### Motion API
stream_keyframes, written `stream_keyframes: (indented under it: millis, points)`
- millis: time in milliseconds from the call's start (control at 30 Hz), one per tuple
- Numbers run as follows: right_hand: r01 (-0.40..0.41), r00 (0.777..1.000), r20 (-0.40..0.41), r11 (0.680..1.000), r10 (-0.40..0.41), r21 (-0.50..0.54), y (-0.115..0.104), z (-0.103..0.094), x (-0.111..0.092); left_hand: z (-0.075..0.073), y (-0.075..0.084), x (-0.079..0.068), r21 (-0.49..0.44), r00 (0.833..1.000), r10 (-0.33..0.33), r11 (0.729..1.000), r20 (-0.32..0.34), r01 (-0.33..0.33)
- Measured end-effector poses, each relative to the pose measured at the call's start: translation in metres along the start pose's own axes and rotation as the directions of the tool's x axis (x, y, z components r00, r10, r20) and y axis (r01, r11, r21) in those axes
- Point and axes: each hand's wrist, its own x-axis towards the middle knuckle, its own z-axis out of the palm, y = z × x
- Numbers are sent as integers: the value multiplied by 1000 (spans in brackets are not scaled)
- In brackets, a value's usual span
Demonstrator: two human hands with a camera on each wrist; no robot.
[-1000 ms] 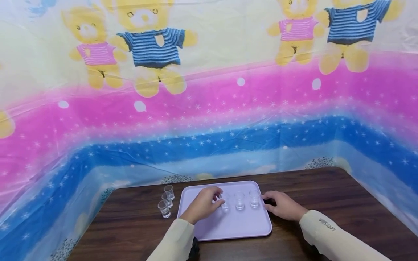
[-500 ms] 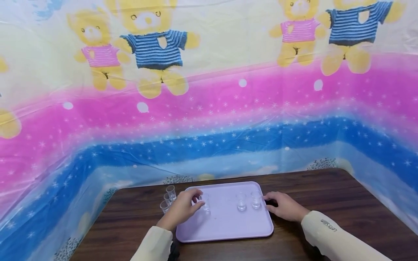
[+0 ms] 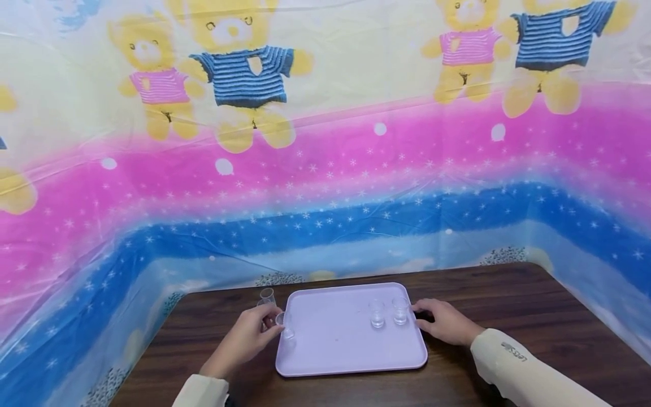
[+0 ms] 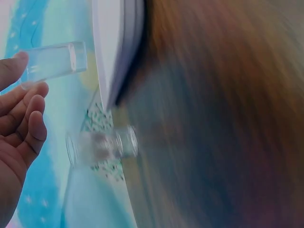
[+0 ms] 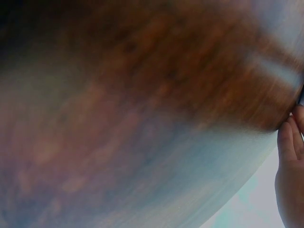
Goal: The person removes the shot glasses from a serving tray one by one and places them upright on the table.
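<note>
My left hand (image 3: pixel 241 336) pinches a small clear shot glass (image 3: pixel 288 332) between thumb and fingertips, over the left edge of the lilac tray (image 3: pixel 346 356). The left wrist view shows this shot glass (image 4: pixel 57 61) held up beyond the tray's side, its base clear of the tray rim. Two more shot glasses, one (image 3: pixel 377 316) beside the other (image 3: pixel 399 312), stand upright near the tray's right side. At the right rim, my right hand (image 3: pixel 447 323) rests with thumb and fingers extended against the tray's edge. Only its fingers (image 5: pixel 286 142) and part of the palm appear in the right wrist view.
Left of the tray, upright shot glasses stand on the dark wooden table (image 3: pixel 508 316); the rear one (image 3: pixel 267 295) shows, the others are mostly hidden behind my left hand. A printed bear curtain (image 3: pixel 325 186) hangs right behind the table.
My left hand has carried the shot glass leftward, from beside the other two to the tray's left edge. My right hand has stayed at the right rim.
</note>
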Motion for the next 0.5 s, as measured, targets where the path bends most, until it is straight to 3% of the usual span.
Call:
stream_keyframes:
  millis: [233,500]
  points:
    - [-3,1000,-2,1000,3,5,1,0,0,-14,-16,-20,1,1000,-30,1000,-4,30]
    - [4,1000,-4,1000,-4,-10,0,0,1,-18,-27,-31,9,998,-63,998,-16,63]
